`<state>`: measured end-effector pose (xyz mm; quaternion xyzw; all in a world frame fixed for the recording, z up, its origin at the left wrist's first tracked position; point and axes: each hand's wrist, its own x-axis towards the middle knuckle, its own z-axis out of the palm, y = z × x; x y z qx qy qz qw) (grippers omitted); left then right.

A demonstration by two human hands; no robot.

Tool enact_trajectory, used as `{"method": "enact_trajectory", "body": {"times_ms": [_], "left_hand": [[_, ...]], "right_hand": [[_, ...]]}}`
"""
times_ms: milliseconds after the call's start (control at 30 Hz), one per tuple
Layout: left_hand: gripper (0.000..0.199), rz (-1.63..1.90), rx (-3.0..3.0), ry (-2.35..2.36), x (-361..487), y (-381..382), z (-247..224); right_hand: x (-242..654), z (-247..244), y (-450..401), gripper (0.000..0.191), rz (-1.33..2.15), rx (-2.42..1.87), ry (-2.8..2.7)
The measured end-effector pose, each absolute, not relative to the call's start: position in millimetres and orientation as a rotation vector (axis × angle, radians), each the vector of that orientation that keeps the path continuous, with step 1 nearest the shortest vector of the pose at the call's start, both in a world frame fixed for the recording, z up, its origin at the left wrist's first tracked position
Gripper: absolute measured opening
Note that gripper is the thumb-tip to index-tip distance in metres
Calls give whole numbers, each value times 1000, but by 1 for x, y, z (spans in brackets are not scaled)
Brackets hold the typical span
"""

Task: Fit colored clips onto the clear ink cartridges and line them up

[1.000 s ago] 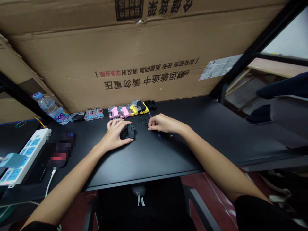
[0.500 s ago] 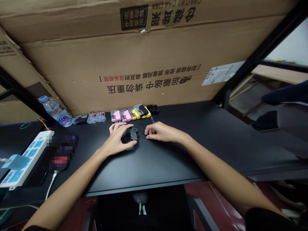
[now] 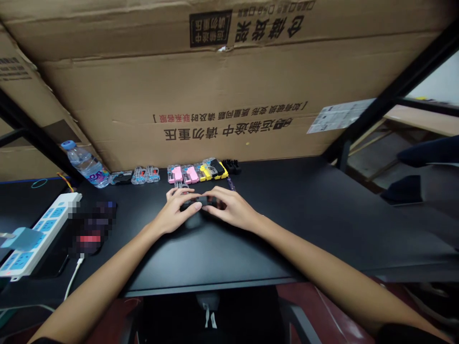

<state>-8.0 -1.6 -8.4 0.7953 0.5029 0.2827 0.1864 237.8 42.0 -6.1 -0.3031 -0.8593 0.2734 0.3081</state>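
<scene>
Clasping a black part (image 3: 202,201) — left hand (image 3: 174,209), right hand (image 3: 232,208) together.

Head cam looks fwd/down at L hand (image 3: 174,209), R hand (image 3: 233,209).

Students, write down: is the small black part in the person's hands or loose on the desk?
The small black part is in the hands: the left hand and right hand grip it from both sides.

right hand (image 3: 233,209) now up against left hand (image 3: 174,209)
</scene>
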Motion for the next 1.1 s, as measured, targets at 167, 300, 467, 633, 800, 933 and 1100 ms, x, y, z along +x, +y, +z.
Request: {"method": "enact_trajectory", "body": {"times_ms": [167,300,467,633,800,933,1100], "left_hand": [[87,810,2366,1300,-7,-3,-6],[82,837,2394,1233,-5,-4,-4],[72,814,2464,1168,-6,-4,-2],[65,792,2502,1184,-6,-4,0],[67,830,2496,1280,-9,0,-3],[67,855,2456,1400,-12,3,-8],[65,855,2448,1440,-13,3,-9]], "right_hand": [[233,-1,41,38,977,-910,-2192],[230,-2,40,40,1153,-914,-2203],[230,-5,38,36,1229,-916,-2222],[231,-4,38,38,1242,-887,-2248],[234,-5,43,43,1144,-922,-2258],[239,-7,52,38,864,-1028,-2181],[246,-9,57,25,681,-1003,-2315]]}}
